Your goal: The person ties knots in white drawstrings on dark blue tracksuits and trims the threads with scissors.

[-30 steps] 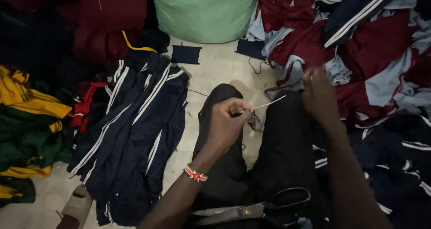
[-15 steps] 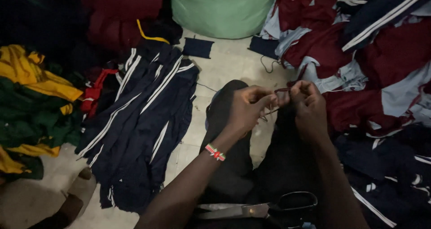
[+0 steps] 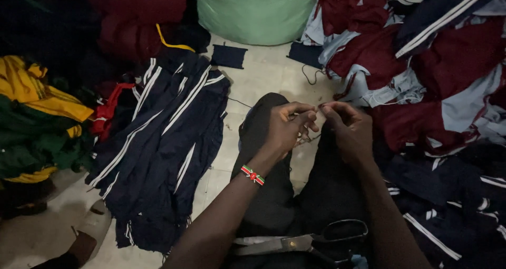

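Note:
My left hand (image 3: pixel 286 127) and my right hand (image 3: pixel 349 131) meet fingertip to fingertip above my knees, both pinched on something very small, apparently a thin thread. The pinch point is too dim to see clearly. A red, green and white beaded bracelet (image 3: pixel 252 175) sits on my left wrist. Under the hands are my legs in black trousers (image 3: pixel 266 208). A large pair of black-handled scissors (image 3: pixel 316 241) lies across my lap, apart from both hands.
A pile of navy garments with white stripes (image 3: pixel 158 142) lies on the tiled floor to the left. Yellow and green clothes (image 3: pixel 37 116) are at far left, maroon and light blue garments (image 3: pixel 421 68) at right. A green sack (image 3: pixel 253 10) stands at the back, a navy cloth piece (image 3: pixel 229 56) before it.
One second ago my hands were apart with a pale strand stretched between them. They have come together and now pinch at one spot; the view has shifted slightly.

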